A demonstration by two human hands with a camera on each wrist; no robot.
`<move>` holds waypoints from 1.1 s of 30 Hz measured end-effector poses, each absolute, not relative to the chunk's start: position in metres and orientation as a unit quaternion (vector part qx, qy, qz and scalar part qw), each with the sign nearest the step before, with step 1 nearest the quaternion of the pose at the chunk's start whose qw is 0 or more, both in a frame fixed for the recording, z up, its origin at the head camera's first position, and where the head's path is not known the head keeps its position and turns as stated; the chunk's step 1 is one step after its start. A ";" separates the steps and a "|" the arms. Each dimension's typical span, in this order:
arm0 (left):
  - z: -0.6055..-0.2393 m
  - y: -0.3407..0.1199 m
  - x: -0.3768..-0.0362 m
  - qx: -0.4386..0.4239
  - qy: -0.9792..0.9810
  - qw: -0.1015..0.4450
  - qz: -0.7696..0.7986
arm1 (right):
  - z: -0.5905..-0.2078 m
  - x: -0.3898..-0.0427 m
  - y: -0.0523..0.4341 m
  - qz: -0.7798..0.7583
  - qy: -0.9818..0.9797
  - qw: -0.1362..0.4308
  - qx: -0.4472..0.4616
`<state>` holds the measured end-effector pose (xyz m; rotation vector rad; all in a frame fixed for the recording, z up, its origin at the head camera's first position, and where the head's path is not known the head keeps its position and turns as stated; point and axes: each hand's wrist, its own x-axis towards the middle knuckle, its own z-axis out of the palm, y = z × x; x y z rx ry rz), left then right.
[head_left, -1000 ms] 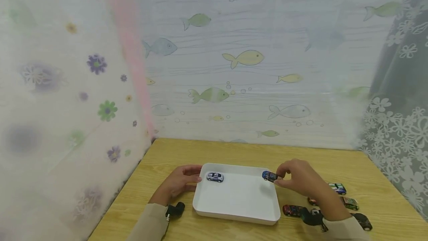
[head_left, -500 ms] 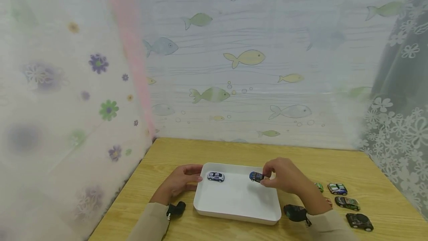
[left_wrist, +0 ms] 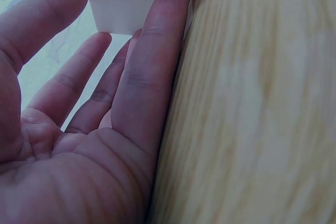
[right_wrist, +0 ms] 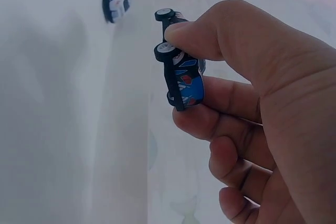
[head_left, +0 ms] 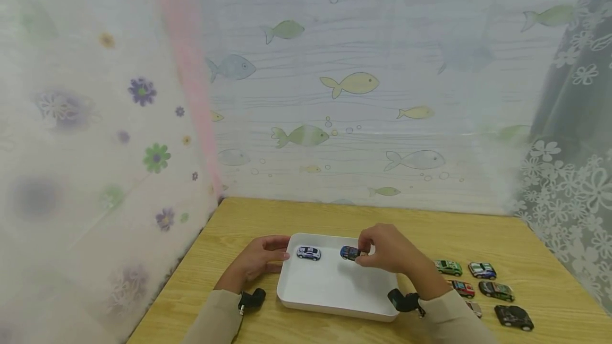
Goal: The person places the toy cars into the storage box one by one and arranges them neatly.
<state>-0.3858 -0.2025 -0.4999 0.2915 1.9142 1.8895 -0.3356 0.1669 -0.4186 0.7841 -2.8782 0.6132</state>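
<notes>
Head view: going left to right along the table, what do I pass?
Left hand on the tray's left rim → white toy car in the white tray → blue toy car pinched by the right hand → green toy car → black toy car.

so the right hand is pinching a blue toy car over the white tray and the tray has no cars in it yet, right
Not quite. The right hand does pinch the blue toy car over the white tray, but the tray already holds one: a white toy car lies near its far left corner, as the head view shows.

Head view high over the white tray [head_left: 334, 291]; both wrist views close beside it.
</notes>
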 end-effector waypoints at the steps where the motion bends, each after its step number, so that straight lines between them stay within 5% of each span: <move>1: -0.500 -0.203 -0.386 0.106 0.691 0.216 0.682 | -0.419 -0.336 0.165 0.201 -0.944 0.048 0.259; 33: -0.498 -0.202 -0.384 0.104 0.697 0.214 0.677 | -0.435 -0.356 0.095 0.185 -0.936 0.000 0.300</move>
